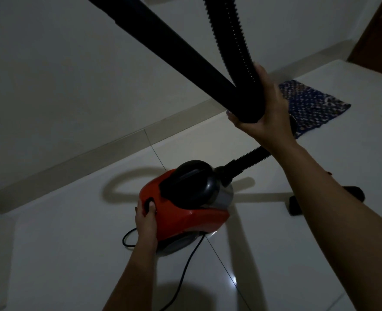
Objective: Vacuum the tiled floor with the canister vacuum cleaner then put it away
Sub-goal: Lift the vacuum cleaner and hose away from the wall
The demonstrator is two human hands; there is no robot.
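Note:
A red and black canister vacuum cleaner (185,205) sits on the white tiled floor (73,254) near the wall. My left hand (146,217) rests on its rear end, thumb pressed on a dark button there. My right hand (264,108) is raised and shut on the black wand and ribbed hose (232,39) together, where the two meet. The smooth wand (163,41) runs up to the top left, out of frame. The hose loops down behind my forearm into the canister's front. A black floor nozzle (294,204) shows partly behind my right arm.
A black power cord (185,265) trails from the canister toward me, with a loop at its left. A blue patterned mat (313,104) lies on the floor at the right. The white wall (50,86) with a beige skirting runs diagonally behind the vacuum. A brown door edge stands top right.

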